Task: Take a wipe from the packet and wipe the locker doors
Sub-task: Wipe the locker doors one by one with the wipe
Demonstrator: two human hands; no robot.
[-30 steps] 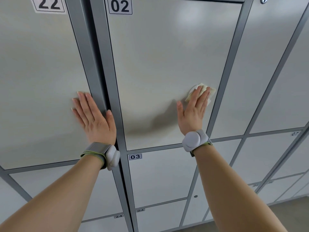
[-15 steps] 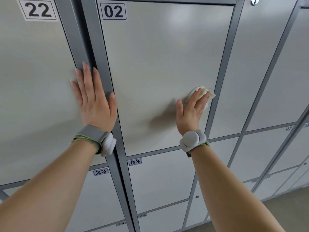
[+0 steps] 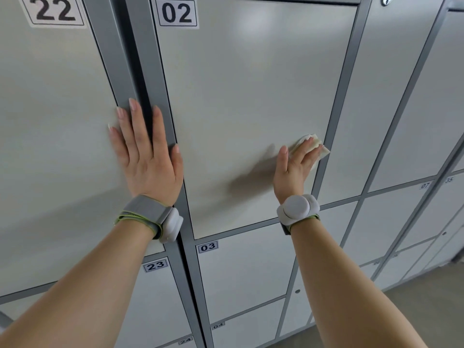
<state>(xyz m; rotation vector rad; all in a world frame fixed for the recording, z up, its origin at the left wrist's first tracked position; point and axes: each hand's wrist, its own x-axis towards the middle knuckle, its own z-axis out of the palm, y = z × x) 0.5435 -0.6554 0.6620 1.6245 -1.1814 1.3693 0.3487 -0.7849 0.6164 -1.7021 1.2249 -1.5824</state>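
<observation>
A pale grey locker door numbered 02 (image 3: 241,96) fills the middle. My right hand (image 3: 293,167) presses a folded whitish wipe (image 3: 320,148) flat against that door near its right edge, low down. My left hand (image 3: 145,156) lies flat with fingers spread across the grey frame post (image 3: 140,59) between door 02 and door 22 (image 3: 50,109). Both wrists wear grey bands. The wipe packet is out of sight.
Smaller doors 03 (image 3: 246,270), 23 (image 3: 155,297) and 04 sit below. More locker columns run off to the right (image 3: 414,96). A strip of grey floor (image 3: 426,310) shows at the bottom right.
My left hand slid up from door 22 onto the frame post. My right hand with the wipe stayed near door 02's right edge. The view tilted down slightly.
</observation>
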